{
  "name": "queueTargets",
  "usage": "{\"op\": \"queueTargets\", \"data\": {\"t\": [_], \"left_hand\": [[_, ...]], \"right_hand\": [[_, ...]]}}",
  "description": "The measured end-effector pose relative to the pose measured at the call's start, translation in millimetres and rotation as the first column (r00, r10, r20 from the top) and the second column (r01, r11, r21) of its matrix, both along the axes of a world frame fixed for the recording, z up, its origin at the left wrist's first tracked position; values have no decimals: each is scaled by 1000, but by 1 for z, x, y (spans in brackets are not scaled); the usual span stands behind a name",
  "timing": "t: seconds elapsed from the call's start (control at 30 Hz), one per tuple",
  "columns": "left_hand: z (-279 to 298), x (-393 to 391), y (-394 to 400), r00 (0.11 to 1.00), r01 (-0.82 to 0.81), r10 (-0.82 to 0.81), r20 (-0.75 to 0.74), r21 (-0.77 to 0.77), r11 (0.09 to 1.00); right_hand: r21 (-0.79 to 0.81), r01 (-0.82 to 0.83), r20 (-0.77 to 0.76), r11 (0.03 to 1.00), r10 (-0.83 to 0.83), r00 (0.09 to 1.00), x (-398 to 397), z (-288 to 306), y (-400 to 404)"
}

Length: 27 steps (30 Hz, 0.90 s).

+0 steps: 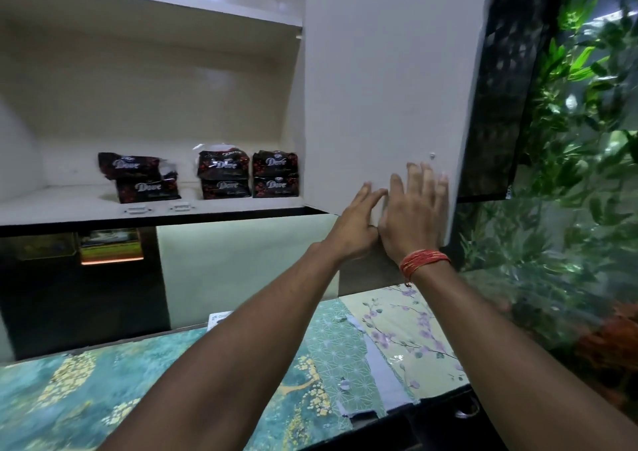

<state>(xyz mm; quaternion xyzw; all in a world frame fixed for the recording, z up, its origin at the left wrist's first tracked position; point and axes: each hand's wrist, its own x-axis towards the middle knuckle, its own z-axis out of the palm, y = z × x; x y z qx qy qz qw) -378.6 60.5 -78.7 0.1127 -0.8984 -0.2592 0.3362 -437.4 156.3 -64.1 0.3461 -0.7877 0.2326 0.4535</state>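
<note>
head — hands [357, 224] [412, 215] flat on cabinet door [390, 88]

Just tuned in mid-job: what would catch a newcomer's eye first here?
Both hands stand out first: the left hand and right hand lie flat, side by side, near the lower edge of the white cabinet door at centre right. Left of them, dark Dove packs sit in three stacks of two on the open cabinet's lower shelf. Green plants fill the right side.
</note>
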Motion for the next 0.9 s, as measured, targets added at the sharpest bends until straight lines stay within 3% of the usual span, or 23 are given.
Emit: {"op": "queueTargets", "data": {"t": [0.17, 0.27, 0.4, 0.53, 0.63, 0.77, 0.9], "left_hand": [[7, 43, -46, 996, -50, 52, -68, 34, 998], [19, 84, -95, 966, -187, 207, -155, 131, 974], [41, 155, -171, 832, -344, 438, -339, 304, 888], [62, 224, -246, 583, -483, 656, -480, 445, 754], [70, 260, -308, 456, -599, 779, -431, 499, 627], [75, 286, -377, 475, -688, 856, -202, 522, 505], [72, 288, -424, 531, -661, 843, -84, 581, 474]], "right_hand": [[-269, -335, 121, 903, 377, 918, 39, 6, -56], [-383, -561, 221, 734, 662, 716, 70, 12, -106], [-453, -719, 280, 527, 850, 446, 118, 27, -186], [-423, -791, 409, 443, 872, 269, 168, 51, -272], [-391, -791, 550, 471, 808, 209, 191, 67, -342], [-253, -787, 714, 563, 657, 240, 203, 70, -419], [-237, -765, 728, 599, 631, 268, 209, 60, -467]]}}
